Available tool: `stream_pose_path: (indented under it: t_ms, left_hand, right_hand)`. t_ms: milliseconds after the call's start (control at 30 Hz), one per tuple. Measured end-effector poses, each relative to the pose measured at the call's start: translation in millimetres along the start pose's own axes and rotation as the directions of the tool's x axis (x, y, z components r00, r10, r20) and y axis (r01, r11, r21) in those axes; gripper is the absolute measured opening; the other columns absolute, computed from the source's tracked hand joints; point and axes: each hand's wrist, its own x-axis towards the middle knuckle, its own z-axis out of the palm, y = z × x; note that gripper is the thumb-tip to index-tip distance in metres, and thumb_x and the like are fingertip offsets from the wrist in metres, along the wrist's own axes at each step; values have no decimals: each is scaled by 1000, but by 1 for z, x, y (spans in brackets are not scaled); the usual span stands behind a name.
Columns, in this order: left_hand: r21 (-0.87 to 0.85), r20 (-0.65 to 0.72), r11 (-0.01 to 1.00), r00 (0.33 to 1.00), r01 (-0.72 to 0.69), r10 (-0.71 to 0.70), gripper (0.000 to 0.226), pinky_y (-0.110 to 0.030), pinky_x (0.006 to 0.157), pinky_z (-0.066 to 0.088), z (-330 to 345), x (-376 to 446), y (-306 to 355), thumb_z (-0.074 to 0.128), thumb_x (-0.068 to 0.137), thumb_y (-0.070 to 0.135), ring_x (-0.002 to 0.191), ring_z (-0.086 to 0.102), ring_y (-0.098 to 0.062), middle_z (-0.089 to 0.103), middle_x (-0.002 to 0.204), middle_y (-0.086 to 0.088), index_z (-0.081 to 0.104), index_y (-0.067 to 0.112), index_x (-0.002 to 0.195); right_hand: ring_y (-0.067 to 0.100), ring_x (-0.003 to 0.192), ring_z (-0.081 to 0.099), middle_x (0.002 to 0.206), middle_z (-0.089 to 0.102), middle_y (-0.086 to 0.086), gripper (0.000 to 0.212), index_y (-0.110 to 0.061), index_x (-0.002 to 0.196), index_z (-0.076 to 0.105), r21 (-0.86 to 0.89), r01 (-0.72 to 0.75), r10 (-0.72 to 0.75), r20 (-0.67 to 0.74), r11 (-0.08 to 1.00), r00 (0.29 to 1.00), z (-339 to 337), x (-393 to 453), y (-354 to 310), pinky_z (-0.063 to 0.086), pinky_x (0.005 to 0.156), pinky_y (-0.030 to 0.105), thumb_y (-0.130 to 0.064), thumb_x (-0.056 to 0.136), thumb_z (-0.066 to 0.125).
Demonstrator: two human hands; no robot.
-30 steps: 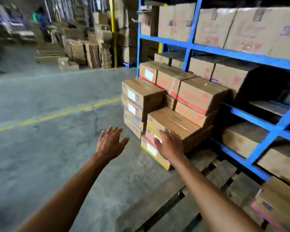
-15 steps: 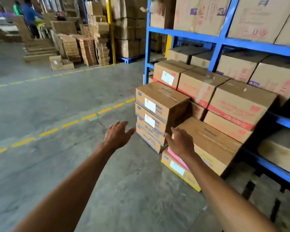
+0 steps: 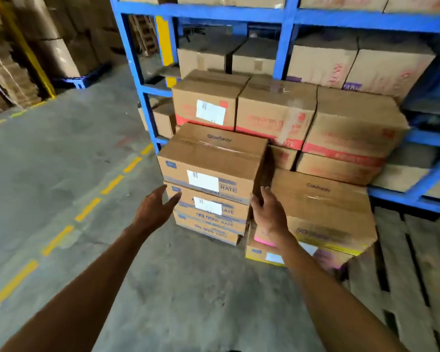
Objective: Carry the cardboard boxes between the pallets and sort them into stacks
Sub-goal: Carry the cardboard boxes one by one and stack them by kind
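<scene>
From the head view, my left hand [image 3: 155,212] sits just left of centre with fingers spread and relaxed, holding nothing, level with the second carton of the blue-printed stack [image 3: 208,199] in the middle of the frame. My right hand [image 3: 269,214] is just right of centre, likewise spread wide and empty, fingertips reaching into the dark gap beside the top carton [image 3: 211,158]. I judge I hold them apart like this to take that carton by its two short sides; whether either hand already touches cardboard I cannot tell.

To the right of the stack sits a lower carton with pink and yellow print [image 3: 323,212], tilted slightly, on the wooden pallet [image 3: 401,262] at the right edge. Behind, in the upper centre, red-banded cartons [image 3: 274,115] are packed tight against the blue rack [image 3: 285,44], probably to keep the aisle free.

The lowest cartons of the stack are partly hidden by my hands, the printing is smeared, and I cannot see what the stack rests on. The pallet is cut off at the right.
</scene>
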Motion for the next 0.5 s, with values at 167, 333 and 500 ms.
stream_pose_path:
  t_ms: [167, 333, 500]
  left_hand:
    - [-48, 59, 999, 998, 2, 1, 58, -38, 100, 35, 5, 121, -37, 52, 94, 43, 129, 45, -34, 48, 143, -14, 40, 13, 142]
    - [-99, 44, 989, 993, -106, 111, 45, -35, 89, 37, 34, 252, -65, 54, 94, 34, 121, 51, -34, 55, 134, -15, 49, 10, 132]
    - [-64, 44, 997, 998, -50, 53, 60, -45, 114, 26, 73, 378, -104, 58, 93, 32, 139, 31, -36, 37, 147, -25, 40, -2, 139]
  right_hand:
    - [27, 140, 33, 153, 32, 13, 56, -7, 145, 36, 102, -181, 189, -79, 978, 979, 51, 72, -16, 30, 112, 35, -36, 98, 45]
    - [29, 139, 34, 153, 32, 13, 57, -7, 144, 37, 135, -282, 296, -102, 950, 950, 100, 162, 3, 31, 112, 40, -37, 97, 46]
    - [35, 124, 50, 136, 49, 20, 71, -3, 133, 45, 230, -412, 448, -134, 882, 884, 135, 229, 37, 39, 101, 39, -53, 83, 44]
